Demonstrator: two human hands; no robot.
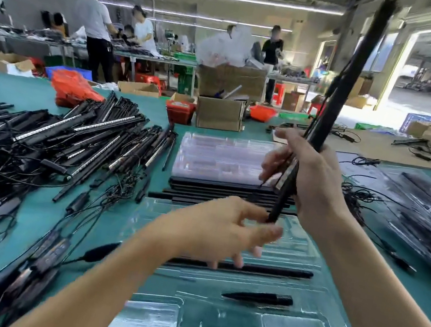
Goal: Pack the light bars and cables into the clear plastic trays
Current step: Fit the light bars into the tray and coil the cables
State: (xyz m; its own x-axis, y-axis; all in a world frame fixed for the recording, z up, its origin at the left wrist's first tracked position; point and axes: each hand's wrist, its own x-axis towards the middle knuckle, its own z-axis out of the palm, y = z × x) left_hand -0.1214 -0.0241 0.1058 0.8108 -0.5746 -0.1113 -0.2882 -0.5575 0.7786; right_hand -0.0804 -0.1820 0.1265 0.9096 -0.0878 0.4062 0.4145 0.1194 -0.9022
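black light bars (74, 138), teal table (137, 109), clear tray (327, 307), orange bag (73, 88)

One black light bar (347, 80) was held steeply upright. A second bar (262, 269) lay in a groove of the clear tray (330, 322). Loose bars and cables (48, 139) were heaped leftward.

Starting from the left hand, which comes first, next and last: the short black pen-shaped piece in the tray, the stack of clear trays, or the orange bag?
From the left hand:
1. Short black pen-shaped piece, just below it, in the near tray.
2. Stack of clear trays, behind the hand, mid-table.
3. Orange bag, far back left.
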